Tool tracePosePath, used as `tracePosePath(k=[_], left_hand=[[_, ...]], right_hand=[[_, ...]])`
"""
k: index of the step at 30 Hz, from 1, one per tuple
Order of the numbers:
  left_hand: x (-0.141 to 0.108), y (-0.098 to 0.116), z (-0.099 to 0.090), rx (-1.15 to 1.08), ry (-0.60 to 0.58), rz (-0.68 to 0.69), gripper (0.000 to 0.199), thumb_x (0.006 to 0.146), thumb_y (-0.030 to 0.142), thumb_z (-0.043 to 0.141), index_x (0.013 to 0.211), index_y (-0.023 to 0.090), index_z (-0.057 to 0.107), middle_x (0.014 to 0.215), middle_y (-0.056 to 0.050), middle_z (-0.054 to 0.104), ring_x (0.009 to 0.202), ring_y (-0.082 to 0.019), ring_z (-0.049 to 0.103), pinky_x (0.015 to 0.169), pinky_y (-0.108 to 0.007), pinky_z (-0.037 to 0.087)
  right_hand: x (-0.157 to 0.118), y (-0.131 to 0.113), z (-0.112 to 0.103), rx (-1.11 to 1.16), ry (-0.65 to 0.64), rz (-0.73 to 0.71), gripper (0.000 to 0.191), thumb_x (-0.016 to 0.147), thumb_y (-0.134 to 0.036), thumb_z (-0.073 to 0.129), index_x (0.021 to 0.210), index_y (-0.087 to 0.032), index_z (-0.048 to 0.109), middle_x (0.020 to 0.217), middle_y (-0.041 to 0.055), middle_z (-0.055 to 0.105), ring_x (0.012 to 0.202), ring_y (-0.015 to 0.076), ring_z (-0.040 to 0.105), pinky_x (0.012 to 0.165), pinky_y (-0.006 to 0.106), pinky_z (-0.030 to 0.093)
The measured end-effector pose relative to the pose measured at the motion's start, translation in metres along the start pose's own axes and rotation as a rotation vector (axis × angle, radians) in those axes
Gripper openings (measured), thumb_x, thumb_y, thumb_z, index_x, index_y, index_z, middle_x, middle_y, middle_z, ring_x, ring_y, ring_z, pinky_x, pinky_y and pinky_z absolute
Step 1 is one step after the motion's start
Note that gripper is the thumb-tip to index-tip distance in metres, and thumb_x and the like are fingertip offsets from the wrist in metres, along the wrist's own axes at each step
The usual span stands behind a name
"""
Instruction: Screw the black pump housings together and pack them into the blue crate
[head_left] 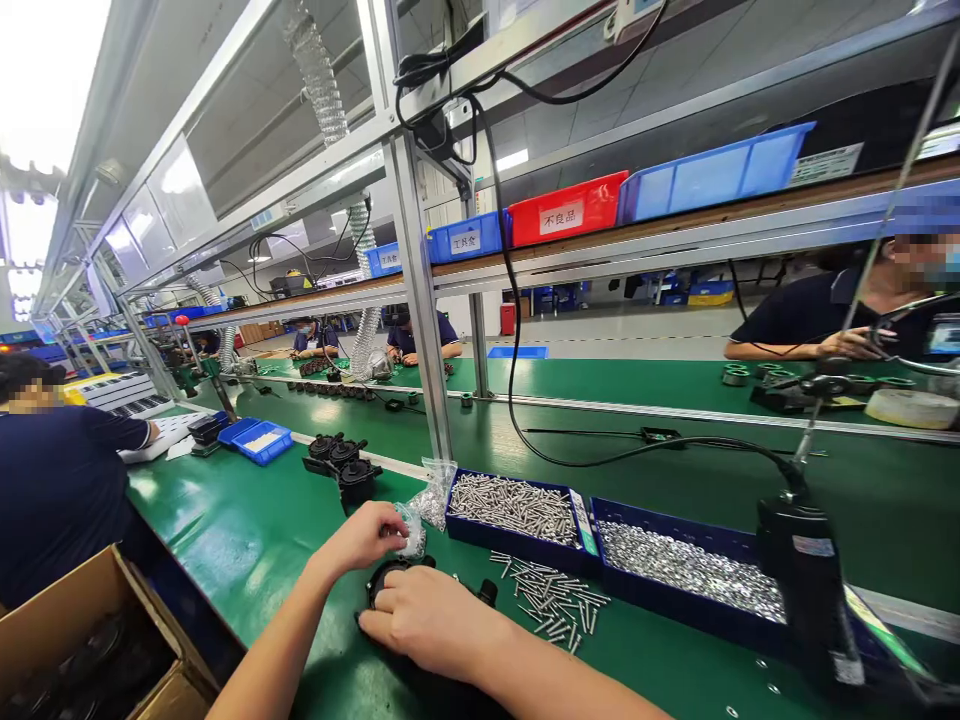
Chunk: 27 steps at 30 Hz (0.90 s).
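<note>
Head view shows a round-rimmed black part lying on the green bench directly in front of the person, under the right hand. The step in hand appears to be steadying this part while the left hand goes to a small clear bag just beyond it. The right fingers curl over the rim, but their tips are hidden, so whether they grip firmly or merely rest cannot be told. The left thumb and fingers stand close together at the bag; whether anything is pinched between them cannot be made out. The next move seems to call for a clean, narrow pinch on the left and a steady right hand, so that the part does not slide. What shows of the part is dark, with a raised circular edge; most of its body is covered. Farther out, a larger clear bag of small pieces leans near a blue tray of screws, loose screws lie before it, and a second blue tray of small shiny pieces stands beside a black power driver.
</note>
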<state>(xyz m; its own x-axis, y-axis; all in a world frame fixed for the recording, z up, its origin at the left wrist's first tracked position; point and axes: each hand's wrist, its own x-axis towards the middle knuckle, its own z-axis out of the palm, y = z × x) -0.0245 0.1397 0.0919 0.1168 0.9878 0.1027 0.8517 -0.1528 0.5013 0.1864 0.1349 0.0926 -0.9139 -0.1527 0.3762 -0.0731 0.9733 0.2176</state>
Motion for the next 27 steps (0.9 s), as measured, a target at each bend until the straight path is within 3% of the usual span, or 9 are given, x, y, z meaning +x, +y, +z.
tracePosePath(k=[4,8,11,13,15,17,19,21,27], left_hand=[[0.034,-0.001,0.008,0.027,-0.204,0.034,0.007,0.07,0.019,0.079,0.076,0.02,0.081,0.07,0.001,0.072,0.066,-0.016,0.059,0.063,-0.026,0.039],[0.035,-0.006,0.019,0.082,-0.161,0.011,0.015,0.075,0.018,0.068,0.082,0.019,0.081,0.065,0.004,0.065,0.062,-0.014,0.051,0.059,-0.027,0.033],[0.028,-0.015,0.022,0.135,-0.114,-0.014,0.017,0.077,0.017,0.061,0.075,0.018,0.077,0.062,0.004,0.06,0.063,-0.015,0.046,0.06,-0.028,0.028],[0.026,-0.021,0.024,0.171,-0.086,-0.047,0.019,0.079,0.02,0.06,0.066,0.017,0.073,0.06,0.003,0.059,0.064,-0.015,0.044,0.061,-0.029,0.026],[0.028,-0.027,0.027,0.206,-0.035,-0.102,0.02,0.082,0.023,0.061,0.068,0.017,0.073,0.061,0.001,0.058,0.064,-0.016,0.043,0.062,-0.03,0.025],[0.031,-0.03,0.031,0.233,0.02,-0.152,0.018,0.082,0.025,0.063,0.076,0.016,0.076,0.065,0.0,0.059,0.065,-0.016,0.046,0.064,-0.029,0.026],[0.034,-0.032,0.034,0.241,0.035,-0.181,0.015,0.08,0.026,0.067,0.081,0.016,0.078,0.066,0.001,0.059,0.067,-0.016,0.049,0.065,-0.028,0.028],[0.036,-0.032,0.036,0.236,0.024,-0.195,0.014,0.079,0.026,0.069,0.084,0.016,0.079,0.066,0.002,0.06,0.069,-0.017,0.053,0.066,-0.027,0.031],[0.038,-0.033,0.045,0.266,0.089,-0.27,0.015,0.082,0.019,0.071,0.092,0.019,0.082,0.079,-0.004,0.072,0.079,-0.022,0.065,0.071,-0.028,0.037]], right_hand=[[0.002,0.004,0.011,0.044,-0.074,0.033,0.014,0.099,-0.022,0.07,0.084,-0.021,0.071,0.074,-0.004,0.071,0.067,0.0168,0.056,0.051,0.034,0.03],[0.001,0.008,0.012,0.089,-0.109,0.047,0.014,0.097,-0.037,0.074,0.088,-0.027,0.076,0.081,-0.0031,0.072,0.075,0.0187,0.061,0.051,0.034,0.027],[-0.005,0.018,-0.013,0.184,-0.075,0.091,0.017,0.101,-0.043,0.068,0.11,-0.03,0.075,0.095,-0.0019,0.075,0.082,0.018,0.066,0.054,0.031,0.03],[-0.014,0.033,-0.038,0.225,-0.071,0.252,0.022,0.101,-0.038,0.065,0.118,-0.027,0.071,0.105,0.0014,0.077,0.09,0.0193,0.07,0.062,0.029,0.037],[-0.027,0.055,-0.061,0.201,-0.126,0.539,0.018,0.104,-0.033,0.058,0.113,-0.027,0.073,0.108,0.0025,0.077,0.1,0.0212,0.071,0.073,0.028,0.044],[-0.043,0.079,-0.073,0.133,-0.189,0.808,0.022,0.105,-0.027,0.054,0.113,-0.024,0.075,0.115,0.008,0.077,0.109,0.0253,0.071,0.084,0.031,0.048],[-0.059,0.101,-0.073,0.084,-0.244,0.963,0.023,0.103,-0.019,0.056,0.114,-0.015,0.075,0.118,0.0174,0.075,0.114,0.0313,0.071,0.089,0.036,0.05],[-0.071,0.116,-0.066,0.073,-0.303,1.045,0.019,0.098,-0.019,0.065,0.111,-0.01,0.076,0.118,0.0217,0.075,0.114,0.0342,0.072,0.092,0.039,0.053],[-0.078,0.13,-0.044,0.107,-0.45,1.14,0.025,0.098,-0.033,0.076,0.113,-0.014,0.073,0.121,0.0098,0.074,0.111,0.0257,0.072,0.099,0.048,0.059]])
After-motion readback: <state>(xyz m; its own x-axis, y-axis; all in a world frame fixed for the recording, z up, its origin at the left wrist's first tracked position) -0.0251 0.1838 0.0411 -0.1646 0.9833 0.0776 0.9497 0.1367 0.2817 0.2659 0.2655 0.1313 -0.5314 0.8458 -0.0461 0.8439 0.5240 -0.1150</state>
